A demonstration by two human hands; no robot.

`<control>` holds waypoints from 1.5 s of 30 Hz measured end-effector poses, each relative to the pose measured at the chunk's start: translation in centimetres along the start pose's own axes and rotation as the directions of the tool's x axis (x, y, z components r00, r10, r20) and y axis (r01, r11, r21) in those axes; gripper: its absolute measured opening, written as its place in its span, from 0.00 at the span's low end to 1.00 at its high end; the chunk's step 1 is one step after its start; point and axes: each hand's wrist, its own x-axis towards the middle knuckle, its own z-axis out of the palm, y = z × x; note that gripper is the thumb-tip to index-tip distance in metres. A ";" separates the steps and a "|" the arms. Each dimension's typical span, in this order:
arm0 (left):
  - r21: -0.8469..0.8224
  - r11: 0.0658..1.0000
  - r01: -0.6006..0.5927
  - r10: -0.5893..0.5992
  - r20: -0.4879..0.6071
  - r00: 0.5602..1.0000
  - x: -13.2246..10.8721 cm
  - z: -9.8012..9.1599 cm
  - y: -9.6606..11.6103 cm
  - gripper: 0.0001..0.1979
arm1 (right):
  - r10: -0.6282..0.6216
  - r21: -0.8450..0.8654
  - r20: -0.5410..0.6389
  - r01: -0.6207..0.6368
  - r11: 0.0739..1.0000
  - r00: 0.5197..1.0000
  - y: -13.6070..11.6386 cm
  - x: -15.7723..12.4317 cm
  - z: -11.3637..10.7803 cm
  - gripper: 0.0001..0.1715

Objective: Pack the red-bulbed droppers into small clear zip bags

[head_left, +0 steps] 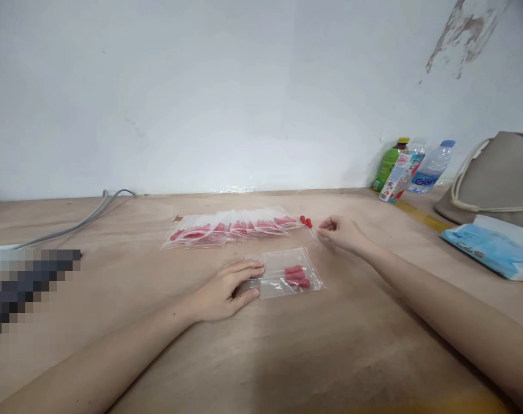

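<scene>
My left hand (227,287) lies flat on the table, fingers stretched, its fingertips on the left edge of a clear zip bag (272,287). Inside that bag are several red rubber bulbs (296,276). My right hand (341,233) is farther off to the right, its fingers curled into a pinch; whatever may be between them is hidden. Just left of those fingers lie two droppers (307,223) with red bulbs and thin pale stems. Behind the single bag, a fanned row of overlapping zip bags (231,227) holds more red pieces.
Bottles and a carton (399,175) stand by the wall at the back right. Near them are a grey-beige bag (494,178) and a blue soft pack (489,247). A grey cable (76,225) runs along the left, above a blurred-out dark object (24,287).
</scene>
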 end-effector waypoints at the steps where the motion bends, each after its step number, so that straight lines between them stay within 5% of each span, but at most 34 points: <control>1: -0.004 1.000 0.001 -0.001 -0.004 1.000 0.0 0.0 -0.1 0.20 | 0.044 -0.060 -0.018 -0.045 0.997 0.999 0.0 1.0 0.0 0.11; 4: -0.004 1.000 0.011 -0.011 0.004 1.000 0.0 0.1 -0.2 0.20 | 0.181 -0.170 0.018 -0.175 0.970 0.983 -0.4 3.4 0.7 0.18; 9: -0.006 1.000 0.009 -0.009 0.012 1.000 0.0 0.0 0.0 0.20 | 0.230 -0.219 0.115 -0.201 0.955 0.966 -1.5 5.1 1.9 0.09; 17: 0.016 1.000 0.004 -0.004 0.013 1.000 -0.1 0.0 0.0 0.21 | 0.113 0.163 0.190 -0.145 0.976 0.975 -1.5 2.8 -0.5 0.06; 19: 0.017 1.000 0.002 -0.002 0.008 1.000 -0.1 0.0 -0.1 0.21 | 0.077 0.443 0.216 -0.168 0.881 0.973 -1.1 1.2 -1.0 0.06; 22: 0.016 1.000 0.000 0.000 0.000 1.000 -0.1 0.1 -0.1 0.20 | 0.076 0.768 0.217 -0.218 0.602 0.973 -0.3 -1.5 -0.8 0.04; 28: 0.027 1.000 -0.011 0.011 0.004 1.000 -0.1 0.0 0.1 0.21 | 0.156 0.880 0.045 -0.113 0.461 0.987 0.7 -4.5 1.5 0.16; 32: 0.049 0.999 -0.003 0.002 0.023 1.000 -0.1 -0.1 0.1 0.22 | 0.177 0.883 0.072 -0.146 0.447 0.981 -0.1 -5.6 2.4 0.22; 36: 0.061 0.998 0.004 -0.006 0.026 1.000 -0.1 -0.2 0.3 0.24 | 0.176 0.846 0.238 -0.293 0.446 0.955 -0.6 -6.5 2.5 0.13; 42: 0.070 0.997 0.014 -0.017 0.037 0.999 -0.1 -0.3 0.5 0.24 | 0.029 0.653 0.337 -0.256 0.713 0.941 -0.3 -6.5 2.2 0.18; 45: 0.081 0.997 0.016 -0.020 0.043 0.999 -0.1 -0.4 0.5 0.24 | -0.025 0.636 0.309 -0.187 0.748 0.951 -0.6 -6.3 2.5 0.21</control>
